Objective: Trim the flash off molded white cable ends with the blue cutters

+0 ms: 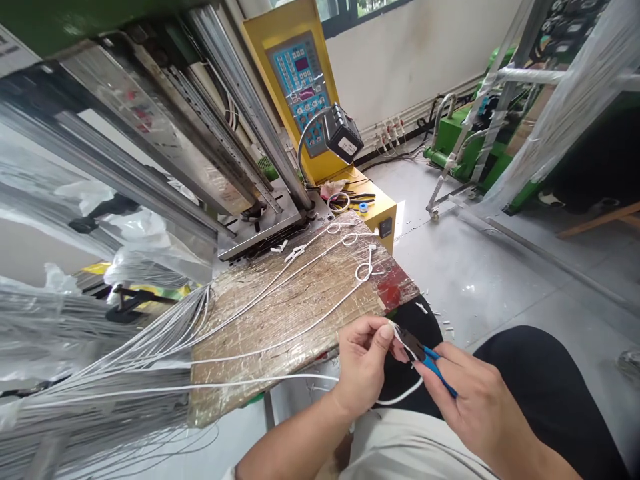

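My left hand [364,363] is closed on a white cable [400,399], pinching it near its end between thumb and fingers. The cable bends in a loop below my hands and runs off left across the front of the board. In my right hand [473,380] are blue-handled cutting pliers [434,368], fingers wrapped round the grips. Their dark jaws meet the white piece at my left fingertips; whether they bite into it I cannot tell. On the worn wooden board [300,320] lie several looped cables with white end pieces, one loop [364,271] being nearest my hands.
A large bundle of cables [145,347] hangs at the left. Behind the board stands a machine with metal columns [250,100] and a yellow control cabinet [310,87]. White offcuts [295,253] lie on the board, others on the floor. A wrapped frame [540,120] stands right.
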A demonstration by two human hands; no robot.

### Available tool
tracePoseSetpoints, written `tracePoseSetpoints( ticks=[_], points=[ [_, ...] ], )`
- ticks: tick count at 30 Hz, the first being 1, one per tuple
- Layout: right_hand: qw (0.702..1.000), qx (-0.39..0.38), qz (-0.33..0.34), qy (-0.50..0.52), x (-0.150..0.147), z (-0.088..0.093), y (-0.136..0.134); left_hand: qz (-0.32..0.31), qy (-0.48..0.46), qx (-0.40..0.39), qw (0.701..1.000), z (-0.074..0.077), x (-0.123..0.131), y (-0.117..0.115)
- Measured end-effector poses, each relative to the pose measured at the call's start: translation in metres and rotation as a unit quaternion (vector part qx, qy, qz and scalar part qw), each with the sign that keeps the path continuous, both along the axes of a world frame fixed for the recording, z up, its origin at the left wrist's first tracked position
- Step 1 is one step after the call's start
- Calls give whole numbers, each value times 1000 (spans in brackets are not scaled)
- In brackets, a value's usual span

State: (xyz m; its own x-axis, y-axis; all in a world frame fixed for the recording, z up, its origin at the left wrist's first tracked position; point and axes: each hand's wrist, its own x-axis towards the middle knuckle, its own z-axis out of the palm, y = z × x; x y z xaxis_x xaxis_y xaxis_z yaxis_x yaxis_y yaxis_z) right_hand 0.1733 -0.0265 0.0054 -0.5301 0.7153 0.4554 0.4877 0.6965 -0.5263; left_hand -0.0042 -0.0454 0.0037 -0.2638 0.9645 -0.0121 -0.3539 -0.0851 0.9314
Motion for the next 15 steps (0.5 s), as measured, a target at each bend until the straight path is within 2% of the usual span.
tracePoseSetpoints(
  ticks=[2,4,9,15],
  points=[
    [1000,-9,-12,1,2,-2,2,-15,-19,-2,1000,-2,1,1],
    [999,-1,-32,-29,7,-2,4,0,-21,-13,1000,-3,1,3],
    [992,57,-51,-97,17,1,4,19,10,-17,1000,-1,3,6],
    [990,72,-64,-99,11,0,1,27,27,-7,999,0,7,7]
  ],
)
